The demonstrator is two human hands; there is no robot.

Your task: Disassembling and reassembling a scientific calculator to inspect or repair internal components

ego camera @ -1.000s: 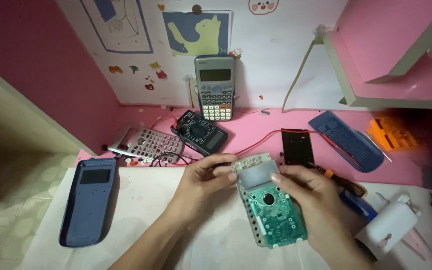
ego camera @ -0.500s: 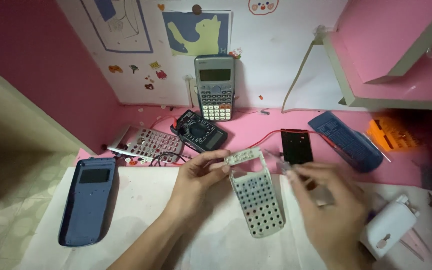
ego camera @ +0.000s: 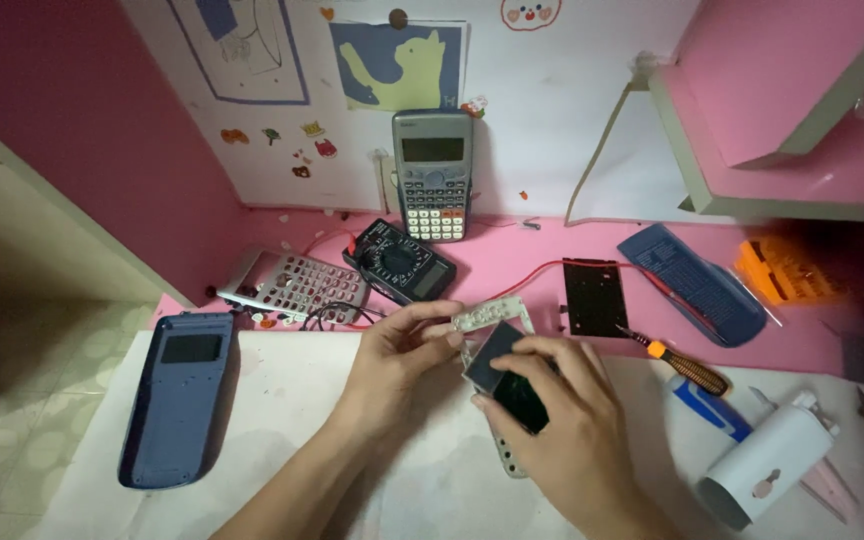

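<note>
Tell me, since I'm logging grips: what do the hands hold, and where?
Left hand pinches the pale keypad frame at its top end; right hand holds the green circuit board over it.

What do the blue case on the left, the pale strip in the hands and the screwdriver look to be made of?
The blue case looks like moulded plastic with a dull sheen and a darker window. The pale strip, pinched by the left hand, seems translucent rubber or soft plastic; its rows of bumps suggest a keypad. The screwdriver has a thin metal-looking shaft and an orange-and-black grip, probably plastic.

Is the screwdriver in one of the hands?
No, the screwdriver lies on the desk to the side of the right hand, untouched.
</note>
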